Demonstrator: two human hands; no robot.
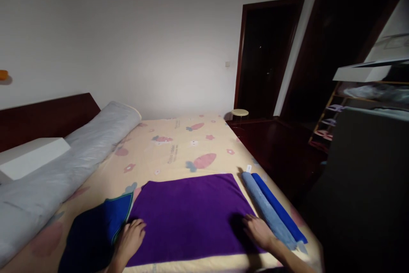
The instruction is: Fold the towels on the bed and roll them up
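A purple cloth (191,217) lies spread out flat on the bed in front of me. My left hand (131,237) rests at its left edge, fingers loosely stretched over the fabric. At the opposite edge, my right hand (257,231) lies palm down with its fingers apart, casting a dark shadow on the purple. Neither hand visibly grips anything. Beside my left hand is a blue cloth (96,226) with a green edge, partly in shadow. Just right of my right hand lie a light-blue rolled cloth (268,209) and a bright-blue rolled cloth (279,207), side by side.
The bed (179,149) has a cream sheet with a carrot and flower print. A long grey bedding roll (83,153) and a white box (33,158) lie at the left. A round stool (240,113) stands by a dark door (268,60). Dark furniture (364,179) stands right.
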